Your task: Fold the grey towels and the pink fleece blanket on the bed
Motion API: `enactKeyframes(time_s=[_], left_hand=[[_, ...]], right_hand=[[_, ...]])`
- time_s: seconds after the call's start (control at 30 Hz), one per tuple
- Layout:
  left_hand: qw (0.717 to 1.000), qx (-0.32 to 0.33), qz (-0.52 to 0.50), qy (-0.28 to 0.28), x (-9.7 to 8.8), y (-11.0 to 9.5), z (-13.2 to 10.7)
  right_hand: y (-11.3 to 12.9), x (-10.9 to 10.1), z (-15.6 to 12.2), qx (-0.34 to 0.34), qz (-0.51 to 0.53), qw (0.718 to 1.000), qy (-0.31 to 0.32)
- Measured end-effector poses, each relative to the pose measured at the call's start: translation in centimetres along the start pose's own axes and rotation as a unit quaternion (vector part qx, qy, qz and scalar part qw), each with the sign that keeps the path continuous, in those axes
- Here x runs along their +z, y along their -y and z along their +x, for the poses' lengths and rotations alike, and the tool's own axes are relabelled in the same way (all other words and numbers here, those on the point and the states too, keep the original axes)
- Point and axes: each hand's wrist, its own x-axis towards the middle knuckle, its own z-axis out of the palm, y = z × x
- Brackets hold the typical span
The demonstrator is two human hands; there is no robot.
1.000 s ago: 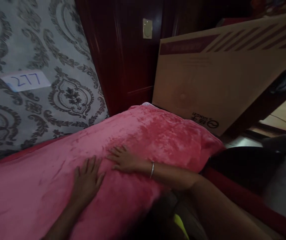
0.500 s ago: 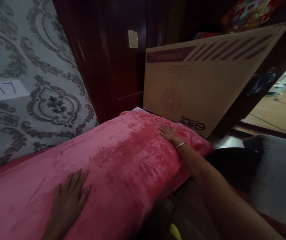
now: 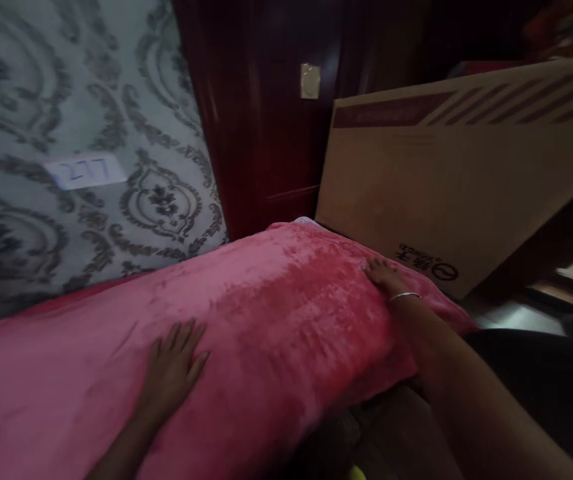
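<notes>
A pink plush blanket (image 3: pixel 266 320) is spread over a long, soft-looking surface that runs from the lower left to the far end by a box. My left hand (image 3: pixel 173 367) lies on it with the fingers spread, near the front. Farther off to the right, my right hand (image 3: pixel 383 275) rests flat on the blanket's far part, palm down, fingers apart. A thin silver bangle (image 3: pixel 406 295) circles the right wrist. Neither hand grips anything. What lies under the blanket is hidden.
A large cardboard box (image 3: pixel 386 180) leans beyond the blanket's far end. Behind stands a dark red door or panel (image 3: pixel 276 147). Patterned wallpaper (image 3: pixel 161 200) with a paper label (image 3: pixel 89 171) marked 277 borders the left. A dark rounded object (image 3: pixel 536 373) sits at right.
The view has swung left, so wall, box and hands appear farther right. Both hands stay flat on the blanket in about the same places.
</notes>
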Motion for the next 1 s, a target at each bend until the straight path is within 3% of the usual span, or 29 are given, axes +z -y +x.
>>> enactKeyframes(time_s=[0.1,0.17,0.23,0.3,0.4,0.47,0.53,0.63,0.73,0.83,1.0], left_hand=[[1.0,0.003,-0.022,0.003,-0.7,-0.6,-0.4],[1.0,0.003,-0.029,0.011,-0.8,-0.8,-0.6],[0.999,0.001,-0.036,0.02,-0.9,-1.0,-0.9],[0.999,-0.001,-0.045,0.027,-0.9,-1.2,-1.1],[0.998,-0.001,-0.061,0.029,-1.0,-1.7,-1.7],[0.998,-0.004,-0.063,0.024,-0.8,-1.9,-2.1],[0.998,-0.02,-0.06,0.012,-0.7,-2.0,-2.6],[0.998,-0.038,-0.059,-0.007,-0.6,-1.2,-3.7],[0.997,-0.061,-0.053,-0.005,-0.8,1.2,-5.7],[0.992,-0.124,-0.032,0.009,-1.5,5.8,-9.0],[0.971,-0.238,0.021,0.024,-3.5,15.6,-16.4]], right_hand=[[3.4,-0.6,-1.3,-0.014,-0.006,1.0,-0.002],[7.4,-0.4,-3.7,-0.082,0.001,0.997,-0.01],[12.2,0.1,-7.4,-0.206,0.025,0.978,-0.013],[17.3,0.8,-12.0,-0.33,0.054,0.942,-0.005],[23.6,1.9,-18.6,-0.423,0.069,0.903,0.016],[26.1,2.8,-21.8,-0.45,0.06,0.891,0.025],[27.1,3.8,-23.6,-0.462,0.046,0.886,0.019],[27.1,5.2,-24.2,-0.466,0.035,0.884,-0.004],[26.6,5.9,-23.8,-0.464,0.032,0.885,-0.013],[26.3,6.3,-23.5,-0.466,0.029,0.884,-0.012],[26.2,7.3,-23.2,-0.468,0.029,0.883,-0.02]])
